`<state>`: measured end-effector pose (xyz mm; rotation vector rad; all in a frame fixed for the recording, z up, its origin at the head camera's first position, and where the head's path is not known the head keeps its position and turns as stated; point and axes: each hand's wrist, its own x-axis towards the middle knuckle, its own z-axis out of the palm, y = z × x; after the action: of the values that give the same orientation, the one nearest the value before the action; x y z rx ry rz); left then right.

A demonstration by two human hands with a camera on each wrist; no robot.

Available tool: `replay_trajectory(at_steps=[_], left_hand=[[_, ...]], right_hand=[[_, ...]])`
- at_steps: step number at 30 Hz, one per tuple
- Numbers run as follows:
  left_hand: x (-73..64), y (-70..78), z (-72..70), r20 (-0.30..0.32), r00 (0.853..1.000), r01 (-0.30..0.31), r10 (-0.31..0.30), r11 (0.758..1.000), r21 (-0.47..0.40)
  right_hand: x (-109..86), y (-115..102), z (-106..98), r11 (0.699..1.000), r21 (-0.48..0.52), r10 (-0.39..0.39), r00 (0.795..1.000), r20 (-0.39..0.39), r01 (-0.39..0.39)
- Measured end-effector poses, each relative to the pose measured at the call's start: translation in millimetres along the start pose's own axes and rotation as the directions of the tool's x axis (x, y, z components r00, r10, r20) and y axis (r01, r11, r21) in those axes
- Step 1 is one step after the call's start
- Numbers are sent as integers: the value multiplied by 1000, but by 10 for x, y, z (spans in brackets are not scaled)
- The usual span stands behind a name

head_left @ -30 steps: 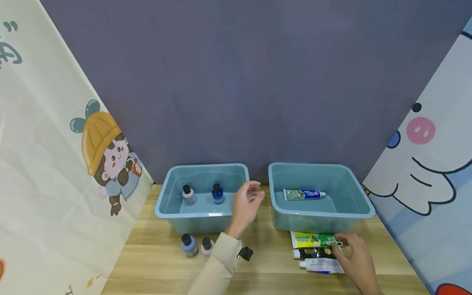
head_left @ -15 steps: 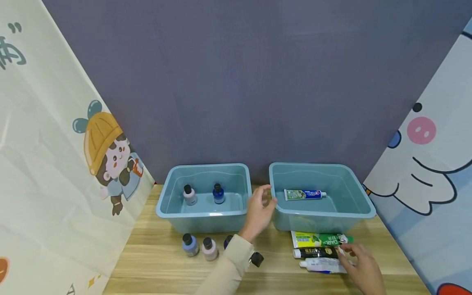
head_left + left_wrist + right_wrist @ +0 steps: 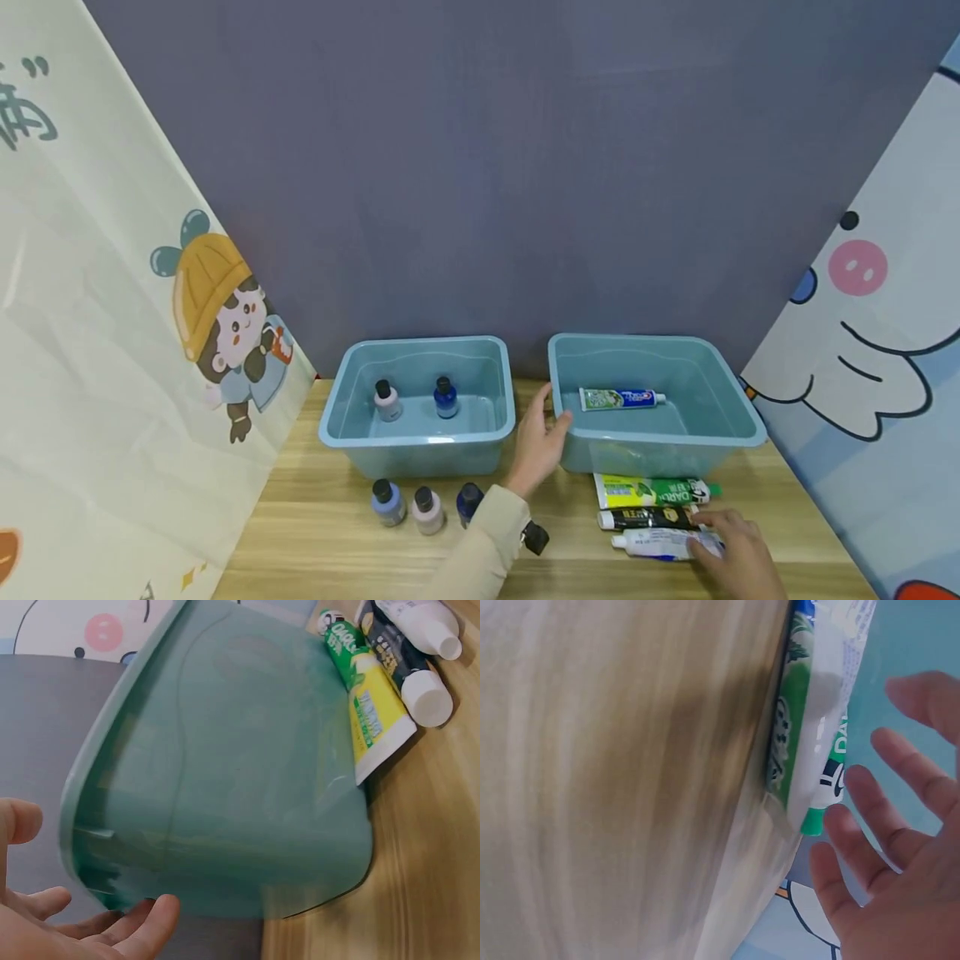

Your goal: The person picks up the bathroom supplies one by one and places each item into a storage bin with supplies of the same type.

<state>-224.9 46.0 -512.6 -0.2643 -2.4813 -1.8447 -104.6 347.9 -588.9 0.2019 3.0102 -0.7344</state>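
Observation:
My left hand (image 3: 538,450) is at the left front corner of the right-hand blue-green bin (image 3: 660,454), fingers relaxed, fingertips right at its wall. In the left wrist view the thumb stands apart from the bin's rim (image 3: 69,802). My right hand (image 3: 738,557) hovers over the right end of a white toothpaste tube (image 3: 660,543); the right wrist view shows its fingers spread, holding nothing. Behind that tube lie a black toothpaste tube (image 3: 645,518) and a yellow-green toothpaste tube (image 3: 652,492). Something blue shows under the white tube. A blue-green toothpaste tube (image 3: 618,399) lies inside the right-hand bin.
The left-hand bin (image 3: 420,458) holds a pale pink bottle (image 3: 387,406) and a dark blue bottle (image 3: 446,402). In front of it stand a light blue bottle (image 3: 388,507), another pale pink bottle (image 3: 428,515) and a dark blue one (image 3: 468,500), partly behind my left sleeve (image 3: 483,542).
My left hand has moved right, from beside the left-hand bin to the right-hand bin's corner. My right hand has shifted slightly right and toward me, from the black tube to the white one.

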Motion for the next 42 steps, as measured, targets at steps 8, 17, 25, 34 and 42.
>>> replay_trajectory(at_steps=[8, 17, 25, 34, 42], left_hand=[[14, -63, 91, 0, 1000, -22, 22, 1000, -12], [25, -165, 149, 8, 998, -56, 57, 998, -19], [33, -235, 182, 31, 999, -43, 44, 999, -29], [52, -277, 202, 75, 993, -92, 92, 996, -3], [48, -338, 233, 41, 986, -165, 163, 985, 40]], right_hand=[[-22, 110, 73, 998, -39, 44, 997, 70, -42], [-72, 171, 97, 999, -33, 39, 996, 86, -36], [-48, 178, 96, 998, -56, 21, 994, 108, -15], [-22, 189, 119, 994, -108, -6, 992, 127, 20], [-16, 165, 113, 989, -140, -28, 991, 129, 47]])
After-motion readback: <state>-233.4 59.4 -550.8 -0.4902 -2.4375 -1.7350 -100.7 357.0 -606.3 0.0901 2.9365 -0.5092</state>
